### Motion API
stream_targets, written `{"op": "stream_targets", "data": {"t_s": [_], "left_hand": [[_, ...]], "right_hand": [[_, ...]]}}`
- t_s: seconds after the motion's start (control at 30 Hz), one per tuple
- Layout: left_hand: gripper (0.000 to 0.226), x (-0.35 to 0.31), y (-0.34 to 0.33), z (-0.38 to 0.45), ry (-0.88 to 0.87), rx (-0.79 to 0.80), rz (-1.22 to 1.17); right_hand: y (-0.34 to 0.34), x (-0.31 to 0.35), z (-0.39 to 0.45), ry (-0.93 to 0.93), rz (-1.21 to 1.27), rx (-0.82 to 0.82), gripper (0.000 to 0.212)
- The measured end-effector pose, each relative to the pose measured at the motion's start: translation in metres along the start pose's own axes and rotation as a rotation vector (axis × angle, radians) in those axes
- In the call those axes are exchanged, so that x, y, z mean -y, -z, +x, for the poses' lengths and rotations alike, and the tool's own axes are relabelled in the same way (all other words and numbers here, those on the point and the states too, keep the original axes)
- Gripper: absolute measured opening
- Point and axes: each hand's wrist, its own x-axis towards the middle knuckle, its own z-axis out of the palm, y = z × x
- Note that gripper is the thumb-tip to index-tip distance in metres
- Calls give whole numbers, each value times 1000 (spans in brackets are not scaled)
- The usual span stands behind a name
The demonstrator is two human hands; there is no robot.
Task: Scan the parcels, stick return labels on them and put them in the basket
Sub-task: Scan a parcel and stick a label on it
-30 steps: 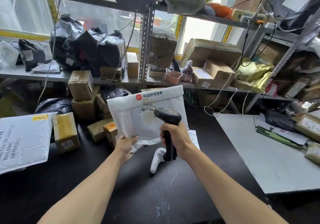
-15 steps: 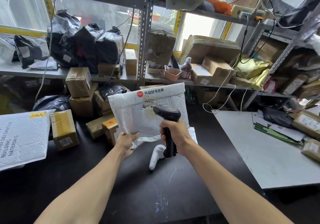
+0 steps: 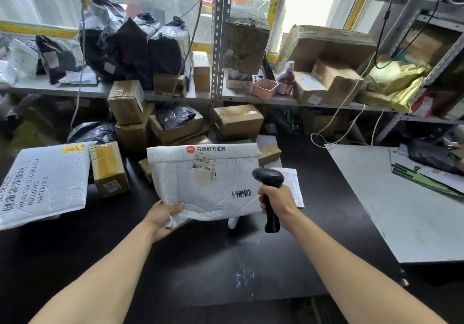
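White padded mailer, crinkled, barcode showing: left hand pinches corner; right hand grips black scanner.

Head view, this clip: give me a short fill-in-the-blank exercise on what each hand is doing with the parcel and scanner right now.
1. The left hand grips the white padded parcel by its lower ____ corner.
2. The right hand holds a black ____ by its handle.
3. The barcode on the parcel is printed in ____ ink.
4. The desk under both hands is ____ in colour.

Missing words: left; scanner; black; black
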Motion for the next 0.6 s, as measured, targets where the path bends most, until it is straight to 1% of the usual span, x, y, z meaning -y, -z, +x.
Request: {"op": "stream_targets", "data": {"t_s": [0.07,0.17,0.23,0.3,0.37,0.47,0.53,0.6], "left_hand": [[32,3,19,-8,37,-20,39],[35,10,48,-23,76,-55,58],[43,15,66,-33,97,-79,62],[48,19,84,-45,121,-102,50],[45,25,99,-56,138,-110,32],[39,33,118,-74,148,-122,13],[34,39,129,-82,155,-151,18],[24,43,138,-88,161,-207,29]], "right_hand": [[6,-17,7,-28,-29,-25,10],[14,-41,21,-62,-137,-88,8],[19,-58,31,-76,-254,-153,7],[23,-74,40,-86,-416,-197,16],[26,-87,44,-111,-570,-215,32],[26,-100,45,-144,-711,-209,45],[23,-105,45,-162,-777,-213,49],[21,-110,45,-161,-840,-196,48]]}}
